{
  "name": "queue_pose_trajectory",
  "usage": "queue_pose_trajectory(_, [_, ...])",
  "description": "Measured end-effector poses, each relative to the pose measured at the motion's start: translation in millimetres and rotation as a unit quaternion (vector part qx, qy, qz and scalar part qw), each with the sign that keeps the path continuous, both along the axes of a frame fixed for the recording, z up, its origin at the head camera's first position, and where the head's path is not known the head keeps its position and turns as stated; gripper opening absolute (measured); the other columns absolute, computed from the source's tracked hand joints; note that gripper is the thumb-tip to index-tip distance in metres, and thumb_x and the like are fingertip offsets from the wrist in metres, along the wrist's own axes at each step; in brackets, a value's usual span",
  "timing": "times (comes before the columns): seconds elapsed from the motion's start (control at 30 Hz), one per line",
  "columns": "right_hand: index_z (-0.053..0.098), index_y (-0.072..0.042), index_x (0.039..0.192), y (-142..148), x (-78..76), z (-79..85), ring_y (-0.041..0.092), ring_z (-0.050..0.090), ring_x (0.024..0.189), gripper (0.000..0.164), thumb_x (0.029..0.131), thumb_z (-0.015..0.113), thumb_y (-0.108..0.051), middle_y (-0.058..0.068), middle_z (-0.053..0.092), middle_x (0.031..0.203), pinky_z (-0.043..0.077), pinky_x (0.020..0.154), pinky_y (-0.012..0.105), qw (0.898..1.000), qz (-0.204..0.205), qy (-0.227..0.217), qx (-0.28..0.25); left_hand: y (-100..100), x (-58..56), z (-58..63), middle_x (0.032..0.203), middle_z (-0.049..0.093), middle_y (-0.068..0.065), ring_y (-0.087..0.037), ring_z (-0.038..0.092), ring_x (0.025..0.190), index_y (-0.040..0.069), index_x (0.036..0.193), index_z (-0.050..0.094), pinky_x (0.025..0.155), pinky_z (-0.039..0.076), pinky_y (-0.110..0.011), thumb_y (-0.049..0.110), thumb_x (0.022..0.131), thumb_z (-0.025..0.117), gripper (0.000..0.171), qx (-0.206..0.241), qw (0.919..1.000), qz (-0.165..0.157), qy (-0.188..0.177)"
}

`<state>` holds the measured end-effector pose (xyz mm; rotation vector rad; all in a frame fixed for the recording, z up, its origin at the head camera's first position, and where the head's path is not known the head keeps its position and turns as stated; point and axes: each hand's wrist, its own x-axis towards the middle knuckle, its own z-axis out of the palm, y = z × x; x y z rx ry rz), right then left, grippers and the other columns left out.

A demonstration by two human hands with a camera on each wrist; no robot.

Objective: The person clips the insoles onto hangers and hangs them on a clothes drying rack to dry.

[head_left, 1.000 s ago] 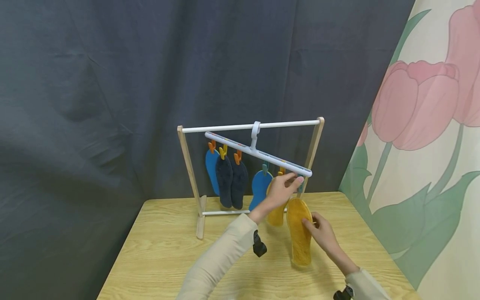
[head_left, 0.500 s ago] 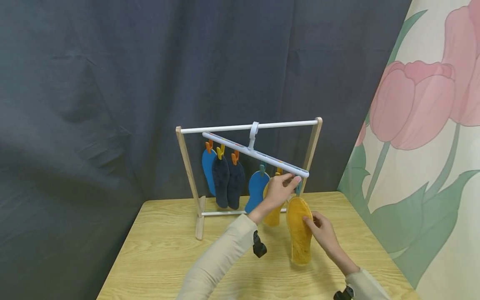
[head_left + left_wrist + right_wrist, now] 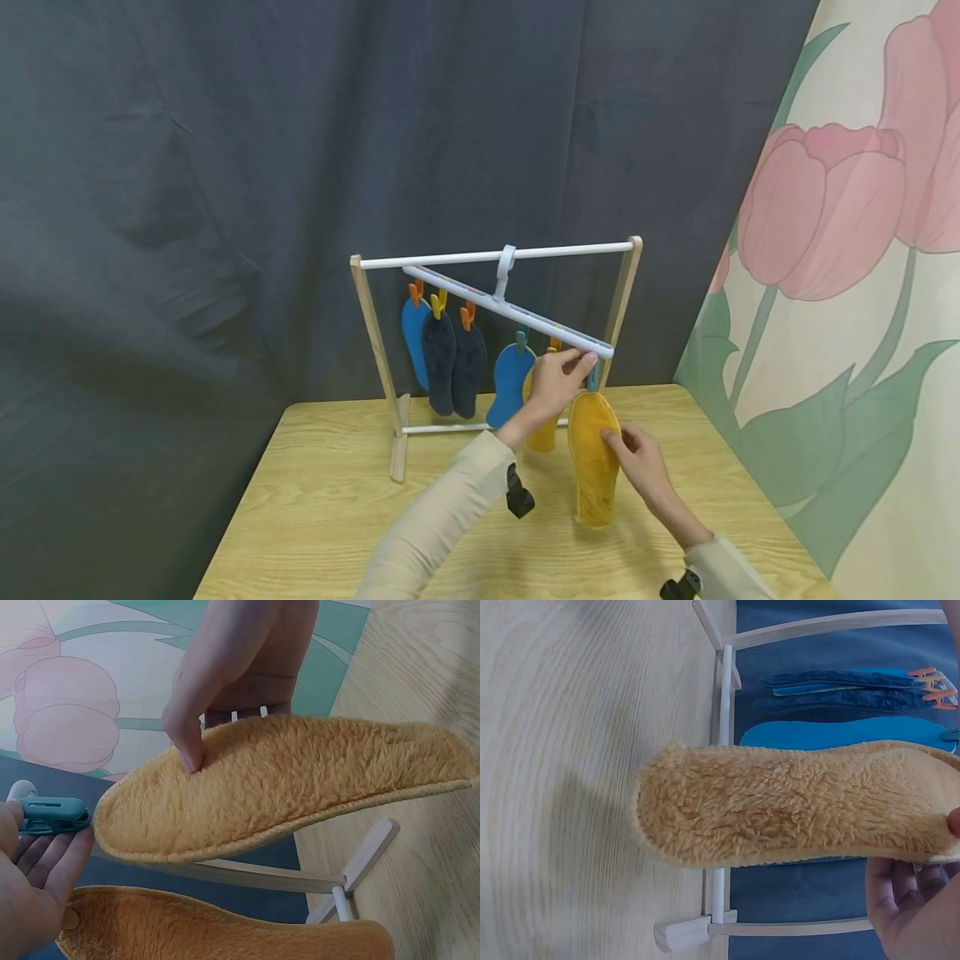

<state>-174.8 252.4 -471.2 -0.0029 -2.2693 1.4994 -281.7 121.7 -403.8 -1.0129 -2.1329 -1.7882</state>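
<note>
My right hand (image 3: 643, 465) pinches a fuzzy yellow insole (image 3: 594, 458) by its side edge, thumb on the pile face. The insole hangs upright above the table, its wide end up. At the low right end of a white clip hanger (image 3: 517, 312), my left hand (image 3: 553, 385) pinches a teal clothespin (image 3: 56, 814). The clothespin's tip meets the insole's wide end; whether its jaws hold the edge I cannot tell. Behind the left hand hangs a second yellow insole (image 3: 225, 926), partly hidden. A blue insole (image 3: 512, 383) hangs beside it from another teal clothespin (image 3: 521, 337).
The hanger hooks over the white bar of a wooden rack (image 3: 371, 325) and tilts down to the right. Near its left end, orange and yellow clothespins (image 3: 438, 303) hold two dark insoles (image 3: 468, 371) and a blue insole (image 3: 415, 337). Below is a wooden table (image 3: 315, 500).
The yellow insole has risen slightly and moved a little left with my right hand, its top now up at the clothespin. My left hand keeps its pinch there.
</note>
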Motion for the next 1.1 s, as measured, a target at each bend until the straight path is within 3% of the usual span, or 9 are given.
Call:
queue_pose_trajectory(0.13, [0.061,0.003,0.095,-3.9,3.3,6.4,0.021,0.057,0.071,0.021,0.090,0.052,-0.016,0.016,0.061,0.085,0.048,0.059,0.030,1.000,-0.005,-0.004,0.002,-0.5,0.4,0.4,0.077,0.065,0.002,-0.005,0.061,0.063,0.010,0.094,0.067,0.054,0.050,-0.019,0.031,0.088,0.053,0.026,0.007,1.0000,0.000,-0.005])
queue_pose_trajectory(0.37, [0.062,0.000,0.095,5.3,-8.5,-11.2,0.014,0.057,0.070,0.024,0.089,0.054,-0.022,0.012,0.062,0.085,0.048,0.058,0.026,1.000,-0.004,0.007,-0.010,-1.2,-0.3,1.2,0.071,0.062,0.003,-0.004,0.060,0.059,0.009,0.088,0.067,0.052,0.050,-0.019,0.029,0.088,0.054,0.023,0.010,0.9999,0.007,0.003])
queue_pose_trajectory(0.53, [0.062,-0.001,0.094,5.1,-11.6,-15.2,0.012,0.056,0.069,0.026,0.089,0.054,-0.025,0.012,0.061,0.084,0.048,0.057,0.025,1.000,-0.014,0.017,-0.015,-1.8,-0.5,1.0,0.064,0.059,0.000,-0.005,0.056,0.055,0.009,0.083,0.065,0.050,0.048,-0.019,0.028,0.088,0.054,0.023,-0.001,0.9999,0.012,0.011])
queue_pose_trajectory(0.93, [0.061,0.000,0.096,-1.0,-12.9,-5.9,0.014,0.057,0.069,0.030,0.089,0.053,-0.028,0.013,0.061,0.084,0.048,0.058,0.025,0.999,-0.023,0.007,-0.026,-2.5,-1.6,1.2,0.056,0.048,0.003,-0.006,0.042,0.047,0.011,0.085,0.066,0.040,0.030,-0.019,0.031,0.089,0.052,0.025,-0.025,0.9992,0.017,0.027])
queue_pose_trajectory(1.1, [0.061,-0.001,0.095,-3.7,-14.4,-3.0,0.013,0.056,0.066,0.030,0.089,0.053,-0.029,0.012,0.061,0.081,0.048,0.056,0.025,0.999,-0.029,0.002,-0.035,-1.9,-1.6,0.5,0.056,0.048,0.003,-0.007,0.039,0.046,0.011,0.085,0.066,0.039,0.027,-0.019,0.033,0.089,0.052,0.026,-0.027,0.9991,0.021,0.026])
